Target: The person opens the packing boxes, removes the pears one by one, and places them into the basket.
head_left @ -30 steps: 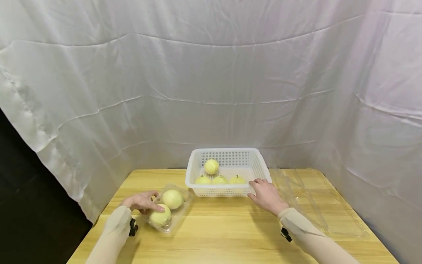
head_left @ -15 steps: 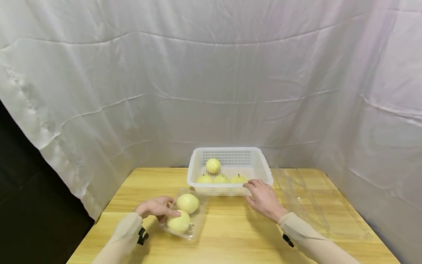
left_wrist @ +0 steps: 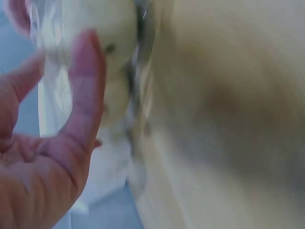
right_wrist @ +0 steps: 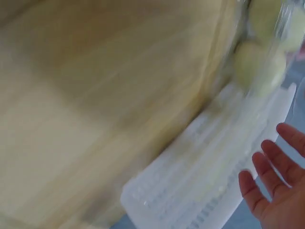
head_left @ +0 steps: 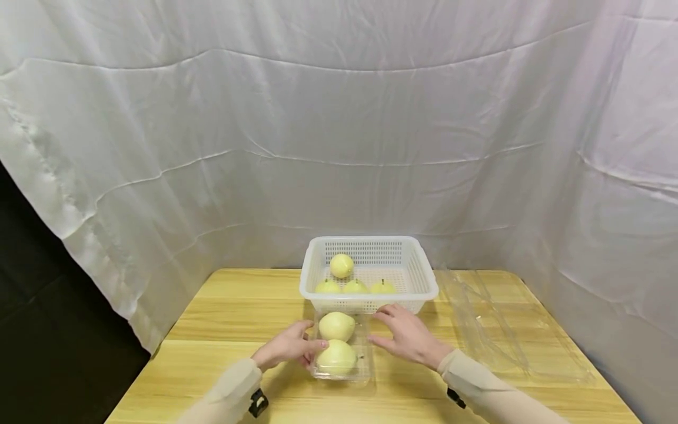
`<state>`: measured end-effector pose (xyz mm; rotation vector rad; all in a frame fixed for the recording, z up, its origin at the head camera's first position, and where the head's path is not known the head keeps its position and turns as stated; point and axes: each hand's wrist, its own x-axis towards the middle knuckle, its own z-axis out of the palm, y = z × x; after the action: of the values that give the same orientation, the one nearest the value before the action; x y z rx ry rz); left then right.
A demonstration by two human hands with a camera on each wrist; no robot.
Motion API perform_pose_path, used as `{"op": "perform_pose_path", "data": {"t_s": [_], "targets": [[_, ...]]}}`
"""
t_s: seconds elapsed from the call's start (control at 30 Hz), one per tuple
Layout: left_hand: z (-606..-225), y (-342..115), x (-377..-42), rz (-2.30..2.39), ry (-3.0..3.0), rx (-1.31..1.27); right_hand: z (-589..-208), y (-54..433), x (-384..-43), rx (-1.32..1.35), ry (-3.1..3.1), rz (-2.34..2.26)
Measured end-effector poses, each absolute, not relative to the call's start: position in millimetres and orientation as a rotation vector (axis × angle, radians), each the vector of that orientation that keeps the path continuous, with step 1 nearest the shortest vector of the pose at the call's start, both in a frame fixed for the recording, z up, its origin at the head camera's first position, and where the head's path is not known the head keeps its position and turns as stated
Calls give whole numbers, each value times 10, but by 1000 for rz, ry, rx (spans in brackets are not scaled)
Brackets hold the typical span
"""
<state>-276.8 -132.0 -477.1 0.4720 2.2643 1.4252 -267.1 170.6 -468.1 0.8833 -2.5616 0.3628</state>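
A clear plastic box [head_left: 364,370] holding two pale yellow pears [head_left: 337,357] sits in the middle of the wooden table, just before the white basket [head_left: 415,305]. My left hand [head_left: 286,346] grips the box by its left side, thumb lying over the nearer pear. To the right of the box, my right hand [head_left: 406,337] has its fingers spread and holds nothing; its fingertips are close to the box's right edge. In the right wrist view its fingers [right_wrist: 269,179] stand apart from the basket wall. The left wrist view is blurred.
Several yellow pears [head_left: 341,266] lie in the basket, most of them along its near wall. Clear plastic containers [head_left: 503,330] cover the table's right side. The grey curtain [head_left: 339,147] closes off the back and sides.
My left hand has brought the box with its two pears rightward, from the left of the table to the middle. My right hand has left the basket's front rim and come nearer and slightly left.
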Motion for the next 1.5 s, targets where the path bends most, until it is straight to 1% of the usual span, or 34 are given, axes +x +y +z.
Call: {"op": "perform_pose_path", "data": {"t_s": [0.13,0.27,0.37,0.57,0.83,1.07,1.17,1.23,1.5], "targets": [[-4819,-1112,-2701,1484,2265,446,-4730,1591,-2567,989,-2639,362],[-4842,-991,-2678,1544,2218,472,-4762,1502,-2467,1034,-2736,231],[-4861,-967,-2676,1582,2187,518,-4747,1461,-2402,1016,-2818,166],[-4890,-1008,-2654,1618,2213,602,-4594,1364,-2309,1007,-2943,197],[-4883,-1018,-2657,1593,2216,686,-4452,1264,-2300,1014,-2982,141],[-4898,-1051,-2630,1419,2240,857,-4512,1270,-2344,1003,-2943,122],[-4898,-1014,-2599,1409,2234,888,-4535,1300,-2344,986,-2936,153],[-4897,-984,-2585,1432,2211,863,-4538,1319,-2337,974,-2944,172],[-4888,-948,-2573,1586,1995,622,-4554,1308,-2354,976,-2929,136]]}}
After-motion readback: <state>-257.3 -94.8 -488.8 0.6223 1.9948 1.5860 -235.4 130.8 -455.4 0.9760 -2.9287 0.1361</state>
